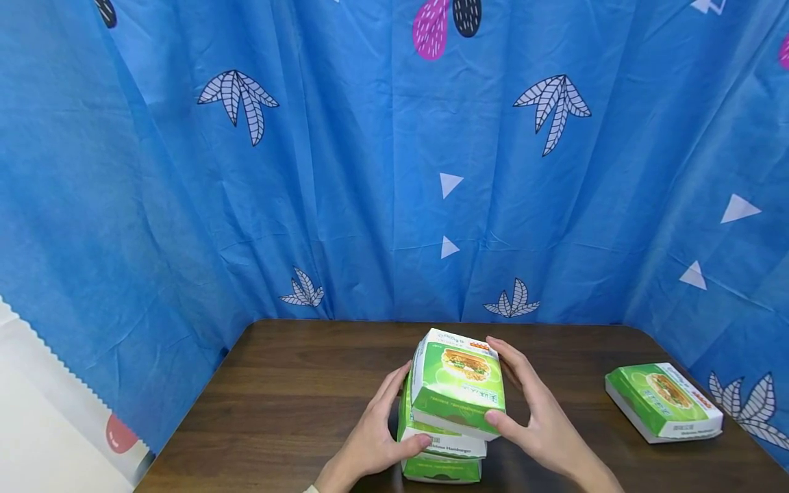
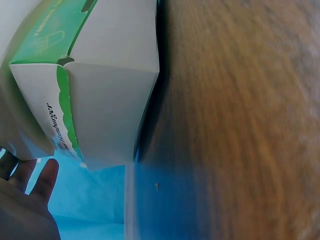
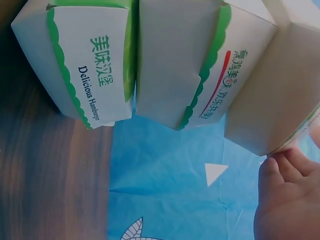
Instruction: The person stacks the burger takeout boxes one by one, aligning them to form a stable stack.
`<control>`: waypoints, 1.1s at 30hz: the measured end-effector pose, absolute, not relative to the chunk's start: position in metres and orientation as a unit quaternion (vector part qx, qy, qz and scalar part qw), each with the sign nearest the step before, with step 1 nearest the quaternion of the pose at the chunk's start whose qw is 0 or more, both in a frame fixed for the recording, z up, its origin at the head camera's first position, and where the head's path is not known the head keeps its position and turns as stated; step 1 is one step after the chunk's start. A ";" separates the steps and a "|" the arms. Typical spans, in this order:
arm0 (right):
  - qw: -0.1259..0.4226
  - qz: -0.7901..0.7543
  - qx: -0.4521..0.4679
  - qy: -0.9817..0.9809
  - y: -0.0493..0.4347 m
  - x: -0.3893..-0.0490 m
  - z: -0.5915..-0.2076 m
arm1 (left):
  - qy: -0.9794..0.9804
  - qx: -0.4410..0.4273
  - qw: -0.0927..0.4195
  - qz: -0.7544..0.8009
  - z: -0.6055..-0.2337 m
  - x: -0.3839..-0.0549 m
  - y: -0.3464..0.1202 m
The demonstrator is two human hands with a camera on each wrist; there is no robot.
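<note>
- Bare left hand [image 1: 379, 433] grips the middle green-and-white, square cardboard box [image 1: 453, 441], thumb in front.
- Bare right hand [image 1: 544, 416] pinches the matching green-and-white top box [image 1: 462, 383], tilted above it, front to back.
- Likely light, crushable, slightly slick card: take hold low on opposite walls, pressing gently.

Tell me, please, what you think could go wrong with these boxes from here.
The top box is tilted above the middle box, so it might slip if the right hand loosens its grip. A push from the left hand, at the middle box, could also unsettle the bottom box. The separate box lies near the right edge of the table; a bump might knock it off.
</note>
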State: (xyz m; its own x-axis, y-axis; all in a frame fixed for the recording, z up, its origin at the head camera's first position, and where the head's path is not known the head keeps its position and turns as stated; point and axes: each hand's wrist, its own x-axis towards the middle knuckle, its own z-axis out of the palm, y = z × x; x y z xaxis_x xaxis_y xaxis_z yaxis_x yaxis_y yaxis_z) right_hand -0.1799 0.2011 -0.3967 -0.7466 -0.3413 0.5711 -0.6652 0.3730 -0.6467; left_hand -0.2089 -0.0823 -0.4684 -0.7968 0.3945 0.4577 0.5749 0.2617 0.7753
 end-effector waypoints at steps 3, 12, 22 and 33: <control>0.170 0.461 0.306 -0.816 0.199 -0.179 -0.396 | -0.786 -0.318 0.100 -0.520 -0.469 -0.210 -0.082; 0.174 0.451 0.296 -0.824 0.193 -0.178 -0.394 | -0.781 -0.330 0.136 -0.513 -0.472 -0.211 -0.079; 0.157 0.465 0.304 -0.817 0.190 -0.179 -0.396 | -0.785 -0.317 0.177 -0.502 -0.472 -0.208 -0.074; 0.139 0.481 0.326 -0.802 0.190 -0.182 -0.398 | -0.781 -0.317 0.194 -0.502 -0.475 -0.207 -0.071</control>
State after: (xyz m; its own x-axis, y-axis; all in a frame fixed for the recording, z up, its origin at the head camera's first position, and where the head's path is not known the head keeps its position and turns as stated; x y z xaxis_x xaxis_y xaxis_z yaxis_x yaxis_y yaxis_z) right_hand -0.1817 0.1900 -0.3977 -0.7491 -0.3891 0.5361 -0.6561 0.3248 -0.6812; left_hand -0.2072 -0.0706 -0.4748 -0.7229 0.3003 0.6222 0.6907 0.2945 0.6604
